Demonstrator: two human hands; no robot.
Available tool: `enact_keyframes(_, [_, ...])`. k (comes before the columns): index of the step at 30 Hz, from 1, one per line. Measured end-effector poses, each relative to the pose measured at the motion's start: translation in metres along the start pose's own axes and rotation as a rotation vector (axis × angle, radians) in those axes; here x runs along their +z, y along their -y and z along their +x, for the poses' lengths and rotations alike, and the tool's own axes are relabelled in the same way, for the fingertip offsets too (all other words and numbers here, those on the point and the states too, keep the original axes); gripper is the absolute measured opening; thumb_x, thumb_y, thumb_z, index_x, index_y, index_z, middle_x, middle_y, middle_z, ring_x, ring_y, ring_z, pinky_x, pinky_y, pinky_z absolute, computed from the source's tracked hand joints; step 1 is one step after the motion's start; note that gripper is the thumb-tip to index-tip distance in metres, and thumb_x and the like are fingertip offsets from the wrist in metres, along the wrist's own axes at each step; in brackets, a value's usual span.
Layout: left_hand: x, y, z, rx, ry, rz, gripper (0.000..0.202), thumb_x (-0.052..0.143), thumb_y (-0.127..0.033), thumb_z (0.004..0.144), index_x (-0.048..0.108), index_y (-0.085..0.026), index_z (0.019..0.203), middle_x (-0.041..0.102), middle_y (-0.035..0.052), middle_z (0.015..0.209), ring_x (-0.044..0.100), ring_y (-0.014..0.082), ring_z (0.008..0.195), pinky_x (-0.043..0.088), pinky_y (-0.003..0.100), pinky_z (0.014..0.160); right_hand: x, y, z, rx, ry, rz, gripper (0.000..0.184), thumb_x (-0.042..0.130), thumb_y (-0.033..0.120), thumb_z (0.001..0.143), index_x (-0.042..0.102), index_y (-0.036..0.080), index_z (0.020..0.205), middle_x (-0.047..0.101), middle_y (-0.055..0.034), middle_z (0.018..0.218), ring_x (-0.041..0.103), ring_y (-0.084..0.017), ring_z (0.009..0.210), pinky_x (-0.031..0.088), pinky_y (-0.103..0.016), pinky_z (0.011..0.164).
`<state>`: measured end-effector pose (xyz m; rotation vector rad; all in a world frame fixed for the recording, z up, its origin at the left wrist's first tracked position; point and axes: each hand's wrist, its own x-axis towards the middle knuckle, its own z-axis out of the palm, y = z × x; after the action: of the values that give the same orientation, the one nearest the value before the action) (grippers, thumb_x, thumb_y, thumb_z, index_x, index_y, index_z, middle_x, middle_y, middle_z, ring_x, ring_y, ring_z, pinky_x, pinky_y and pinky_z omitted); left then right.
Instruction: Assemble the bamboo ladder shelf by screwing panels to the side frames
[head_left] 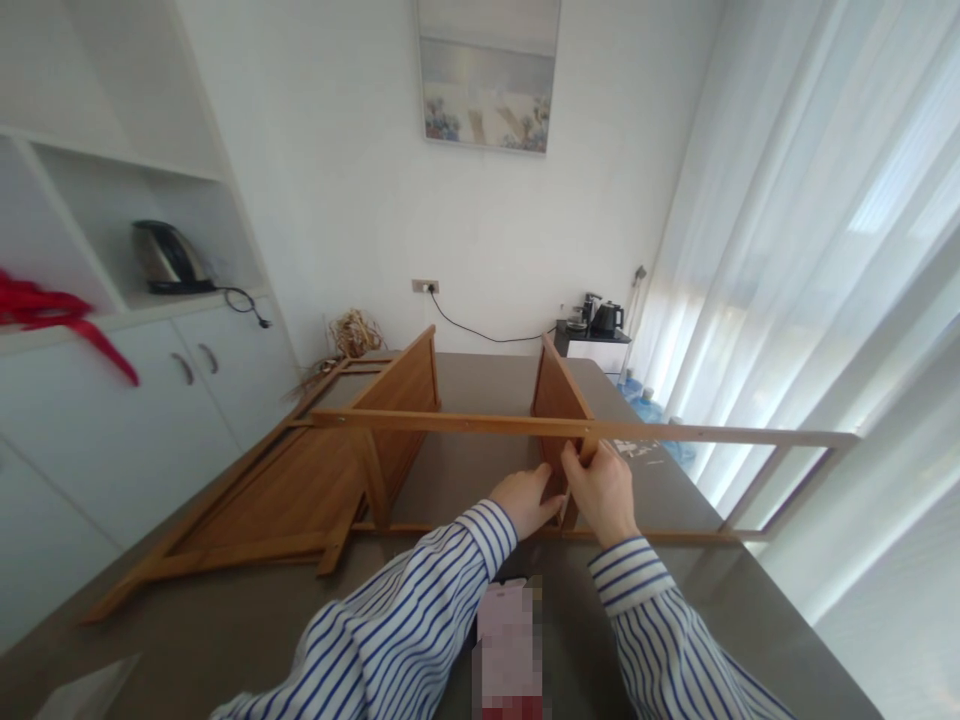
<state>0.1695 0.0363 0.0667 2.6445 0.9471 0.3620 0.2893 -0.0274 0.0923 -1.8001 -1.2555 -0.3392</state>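
A partly assembled wooden shelf rack lies on its side on the table, with its long upper rail (465,424) running across in front of me. Two shelf boards stand on edge in it, the left board (401,400) and the right board (561,385). My right hand (602,492) is closed on the end of the right board, just under the rail. Close beside it, my left hand (528,500) has its fingers curled at the same board's lower part; what they pinch is hidden. At the left, a loose panelled frame (262,500) leans against the rack.
Small pale pieces (634,450) lie on the grey table (420,620), beyond the rail. Dried plant stems (354,330) are at the far left corner. Blue water bottles (646,405) stand by the curtain (817,250). White cabinets (150,390) line the left.
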Motion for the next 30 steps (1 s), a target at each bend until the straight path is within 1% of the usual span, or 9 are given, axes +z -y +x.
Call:
enact_keyframes(4, [-0.032, -0.018, -0.029, 0.054, -0.246, -0.081, 0.023, 0.046, -0.038, 0.084, 0.050, -0.020, 0.098, 0.065, 0.0047, 0.085, 0.062, 0.0171, 0.074, 0.047, 0.027, 0.066, 0.000, 0.000, 0.000, -0.004, -0.017, 0.035, 0.030, 0.046, 0.036, 0.080, 0.040, 0.022, 0.055, 0.048, 0.0008, 0.057, 0.044, -0.013, 0.055, 0.030, -0.026, 0.055])
enact_keyframes(7, [-0.072, -0.037, -0.040, 0.252, -0.345, -0.125, 0.020, 0.039, -0.034, 0.088, 0.053, -0.021, 0.094, 0.063, 0.0026, 0.082, 0.059, 0.0130, 0.072, 0.047, 0.025, 0.070, -0.001, 0.001, -0.001, -0.001, 0.017, 0.069, 0.030, 0.046, 0.037, 0.080, 0.041, 0.021, 0.055, 0.049, 0.0008, 0.057, 0.045, -0.013, 0.055, 0.030, -0.025, 0.054])
enact_keyframes(9, [-0.101, -0.048, -0.033, 0.359, -0.396, -0.115, 0.025, 0.037, -0.026, 0.089, 0.053, -0.020, 0.106, 0.062, 0.0043, 0.094, 0.059, 0.0125, 0.080, 0.046, 0.025, 0.078, -0.001, 0.001, -0.001, -0.007, 0.017, 0.072, 0.029, 0.045, 0.038, 0.081, 0.043, 0.021, 0.057, 0.050, 0.0007, 0.058, 0.044, -0.013, 0.054, 0.030, -0.025, 0.054])
enact_keyframes(11, [-0.126, -0.055, -0.015, 0.443, -0.346, -0.073, 0.034, 0.036, -0.016, 0.087, 0.053, -0.021, 0.116, 0.056, 0.0059, 0.112, 0.057, 0.0125, 0.093, 0.043, 0.025, 0.087, 0.000, 0.000, 0.000, -0.011, -0.008, 0.058, 0.029, 0.044, 0.038, 0.081, 0.044, 0.021, 0.057, 0.050, 0.0004, 0.058, 0.044, -0.013, 0.054, 0.030, -0.025, 0.054])
enact_keyframes(14, [-0.150, -0.061, 0.022, 0.438, -0.172, 0.036, 0.048, 0.041, -0.009, 0.080, 0.051, -0.026, 0.124, 0.050, 0.0038, 0.122, 0.056, 0.0126, 0.095, 0.041, 0.025, 0.090, 0.003, -0.001, 0.000, -0.014, -0.024, 0.047, 0.030, 0.043, 0.037, 0.081, 0.044, 0.021, 0.056, 0.050, 0.0002, 0.057, 0.044, -0.013, 0.053, 0.030, -0.026, 0.053])
enact_keyframes(18, [-0.159, -0.062, 0.060, 0.434, 0.123, 0.178, 0.048, 0.051, -0.004, 0.068, 0.063, -0.025, 0.109, 0.054, 0.0014, 0.125, 0.056, 0.0168, 0.102, 0.040, 0.025, 0.092, 0.004, -0.003, 0.001, -0.025, -0.008, 0.057, 0.032, 0.042, 0.037, 0.083, 0.043, 0.021, 0.056, 0.051, 0.0003, 0.058, 0.044, -0.012, 0.052, 0.029, -0.026, 0.053])
enact_keyframes(21, [-0.156, -0.055, 0.074, 0.428, 0.272, 0.107, 0.035, 0.055, -0.008, 0.066, 0.069, -0.024, 0.095, 0.066, -0.0005, 0.104, 0.061, 0.0145, 0.090, 0.044, 0.021, 0.083, 0.004, -0.003, 0.000, -0.027, 0.009, 0.072, 0.034, 0.042, 0.039, 0.084, 0.042, 0.021, 0.055, 0.050, 0.0006, 0.059, 0.045, -0.012, 0.052, 0.030, -0.026, 0.054])
enact_keyframes(24, [-0.153, -0.045, 0.079, 0.444, 0.291, -0.024, 0.028, 0.055, -0.010, 0.066, 0.070, -0.022, 0.086, 0.070, -0.0025, 0.086, 0.062, 0.0122, 0.082, 0.044, 0.018, 0.078, 0.003, -0.003, 0.000, -0.032, 0.018, 0.090, 0.036, 0.041, 0.041, 0.085, 0.044, 0.021, 0.056, 0.052, -0.0002, 0.060, 0.047, -0.012, 0.054, 0.031, -0.026, 0.055])
enact_keyframes(30, [-0.150, -0.037, 0.078, 0.484, 0.296, -0.106, 0.027, 0.054, -0.009, 0.067, 0.070, -0.021, 0.085, 0.070, -0.0023, 0.091, 0.062, 0.0111, 0.083, 0.043, 0.017, 0.080, 0.000, -0.001, 0.002, -0.015, 0.036, 0.119, 0.034, 0.040, 0.044, 0.086, 0.052, 0.020, 0.066, 0.057, -0.0035, 0.068, 0.051, -0.015, 0.059, 0.034, -0.026, 0.056])
